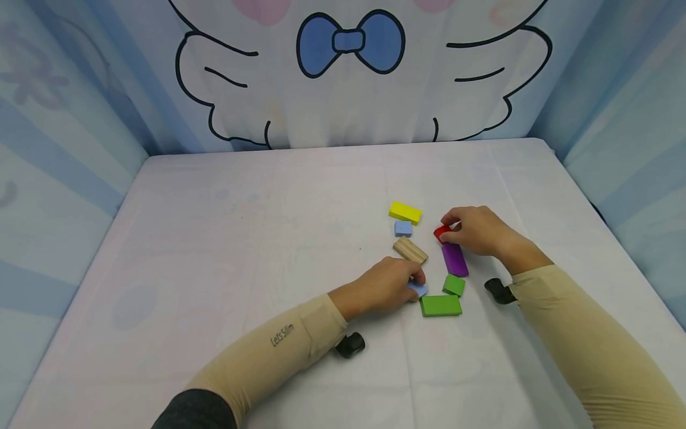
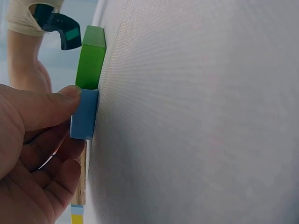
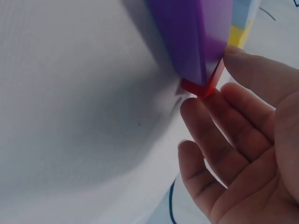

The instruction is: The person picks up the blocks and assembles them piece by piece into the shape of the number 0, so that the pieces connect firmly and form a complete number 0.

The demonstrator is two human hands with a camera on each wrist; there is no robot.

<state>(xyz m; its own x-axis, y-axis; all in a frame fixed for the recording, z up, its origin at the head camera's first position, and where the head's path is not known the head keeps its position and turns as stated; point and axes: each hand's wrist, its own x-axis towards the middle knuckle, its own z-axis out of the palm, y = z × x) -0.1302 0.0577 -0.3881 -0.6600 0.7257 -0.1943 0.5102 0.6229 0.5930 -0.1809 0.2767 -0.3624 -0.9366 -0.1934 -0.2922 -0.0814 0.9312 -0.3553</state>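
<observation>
My left hand (image 1: 387, 285) pinches a blue block (image 2: 85, 114) between thumb and fingers, down on the white cloth. That block's end meets the long green block (image 1: 441, 306) in the left wrist view. Farther up, my right hand (image 1: 476, 231) pinches a red block (image 1: 441, 233) with thumb and fingertips. The red block is at the far end of a purple block (image 1: 455, 260), which partly hides it in the right wrist view. A small green block (image 1: 454, 285) lies between the purple and long green ones. Just beyond my left hand lies a wood-coloured block (image 1: 410, 250).
A small light-blue block (image 1: 403, 229) and a yellow block (image 1: 405, 213) continue the left-hand row toward the back. White cloth covers the table (image 1: 241, 238). Printed curtains (image 1: 348, 107) enclose its back and sides.
</observation>
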